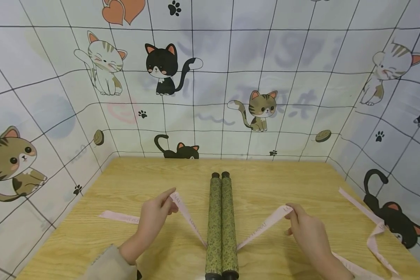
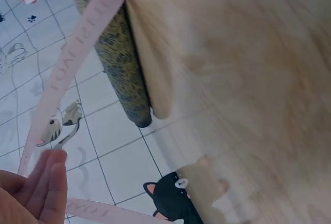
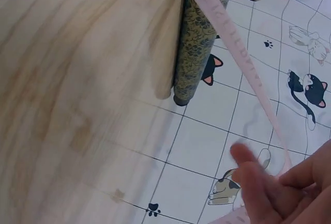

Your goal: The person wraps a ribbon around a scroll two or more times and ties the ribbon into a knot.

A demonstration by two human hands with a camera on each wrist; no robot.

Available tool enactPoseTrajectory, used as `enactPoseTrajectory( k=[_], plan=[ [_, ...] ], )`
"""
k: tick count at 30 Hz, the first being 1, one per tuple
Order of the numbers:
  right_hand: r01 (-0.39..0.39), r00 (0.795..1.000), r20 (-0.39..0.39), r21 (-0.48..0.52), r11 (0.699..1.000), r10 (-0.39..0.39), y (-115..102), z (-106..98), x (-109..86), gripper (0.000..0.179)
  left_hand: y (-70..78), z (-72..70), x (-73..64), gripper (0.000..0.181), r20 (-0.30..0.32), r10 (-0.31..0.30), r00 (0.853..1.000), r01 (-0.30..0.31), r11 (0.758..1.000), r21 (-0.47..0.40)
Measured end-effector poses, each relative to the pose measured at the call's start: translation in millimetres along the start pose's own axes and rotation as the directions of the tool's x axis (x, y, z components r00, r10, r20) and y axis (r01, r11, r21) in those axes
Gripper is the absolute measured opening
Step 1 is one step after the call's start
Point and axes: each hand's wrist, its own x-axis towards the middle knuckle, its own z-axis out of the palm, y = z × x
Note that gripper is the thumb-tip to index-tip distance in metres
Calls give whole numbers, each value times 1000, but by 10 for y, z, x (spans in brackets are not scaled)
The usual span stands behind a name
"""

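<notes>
A: Here we are: two green patterned rolls (image 1: 214, 225) side by side, touching, mid-table, lying twelve to six with black ends!

B: And they're the hub of our dial. Just past nine o'clock, there's the left hand (image 1: 157, 212), thumb and fingertips pinching a pink ribbon (image 1: 186, 214) up off the wooden table (image 1: 283, 179)!

A: Over at three o'clock, the right hand (image 1: 309, 233) mirrors it, pinching its own raised stretch of lettered ribbon, which slants down to the rolls' outer side.

B: The left stretch slants down too, a wide V with the rolls at its foot. Does it pass underneath?

A: Can't tell; the rolls hide that part.

B: Loose ribbon, then: one tail (image 1: 119, 217) lies past the left wrist at nine, and more, twisted, trails between three and four o'clock by the table's right edge.

A: A pale sleeve (image 1: 108, 264) covers the left arm, and a cat-printed backdrop (image 1: 210, 116) rises at twelve!
</notes>
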Motion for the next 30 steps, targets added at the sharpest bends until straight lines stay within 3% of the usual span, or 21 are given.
enactPoseTrajectory(
  k=[4,8,12,15,19,23,30],
  plan=[
    [-32,996,-77,104,994,40,-31,-27,44,27,76,-11,17,29,10,-80,997,81,985,-152],
    [-70,989,-113,191,979,93,-32,-109,113,30,168,-82,77,31,17,-109,994,109,947,-302],
    [-135,985,-74,242,961,157,-34,-219,200,34,252,-171,164,31,32,-77,997,83,907,-413],
    [-114,985,-98,253,961,143,-41,-300,266,34,314,-238,228,29,46,-45,998,61,891,-450],
    [-36,978,-189,260,965,87,-42,-390,369,30,413,-337,338,29,61,-11,998,38,889,-457],
    [29,962,-268,260,965,43,-50,-466,487,22,501,-429,466,26,90,32,995,8,911,-412],
    [67,961,-276,232,970,-1,-140,-604,662,22,646,-507,620,22,155,91,984,-30,933,-360]
  ],
)
